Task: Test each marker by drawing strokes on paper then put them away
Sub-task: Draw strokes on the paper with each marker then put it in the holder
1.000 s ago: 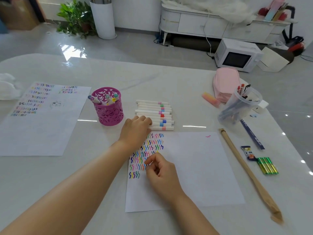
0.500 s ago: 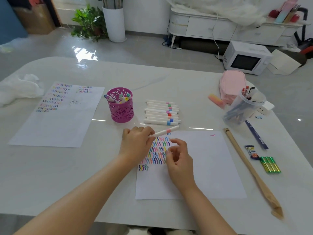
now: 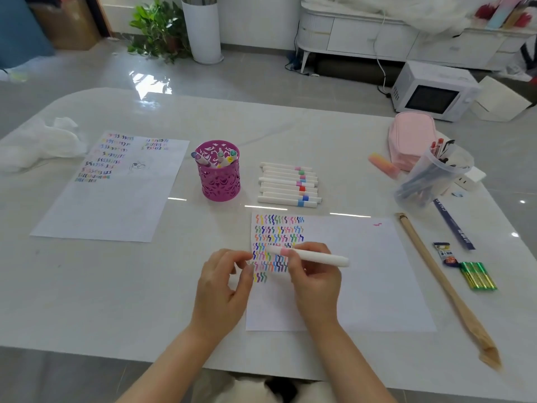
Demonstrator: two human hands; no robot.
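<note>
Still capped, the pink marker (image 3: pixel 308 255) pinched in my right hand (image 3: pixel 315 282) could smear the strokes on the paper (image 3: pixel 363 274) once my loosely curled, empty left hand (image 3: pixel 222 289) uncaps it.

A glossy grey tiled floor (image 3: pixel 261 80) is being lit from the far left, and a bright patch of daylight (image 3: pixel 151 84) is being reflected on it. Beyond that patch, a leafy green plant (image 3: pixel 157 27) is being flanked by a tall white cylinder (image 3: pixel 203 30). Right of the cylinder, a white cabinet (image 3: pixel 363 39) is being kept against the wall, with a white microwave (image 3: pixel 430 91) being stood on the floor before it.
</note>
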